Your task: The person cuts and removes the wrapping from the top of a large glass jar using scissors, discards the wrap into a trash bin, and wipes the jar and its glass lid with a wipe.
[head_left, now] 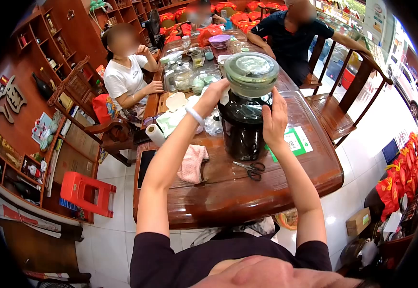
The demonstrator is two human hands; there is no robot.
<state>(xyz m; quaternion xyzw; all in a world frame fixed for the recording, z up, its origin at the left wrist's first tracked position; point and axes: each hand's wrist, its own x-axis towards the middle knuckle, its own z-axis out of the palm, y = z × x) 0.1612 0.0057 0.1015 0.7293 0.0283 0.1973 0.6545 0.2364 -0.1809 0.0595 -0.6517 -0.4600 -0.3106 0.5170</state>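
Bowl [251, 74] over jar [242, 139] on tabletop [286, 197]. Left hand [215, 96] at jar's upper left, grip unclear; right hand [276, 120] spread at jar's upper right. Apparently steadying bowl; next move calls for even support.

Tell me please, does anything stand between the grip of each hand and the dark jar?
Nothing visible stands between the right hand and the dark jar. Something small and white shows by the left hand; whether it lies between, I cannot tell. The lidded glass bowl is above the jar.

Short dark sleeves [152, 249], pale band on left wrist [195, 118]
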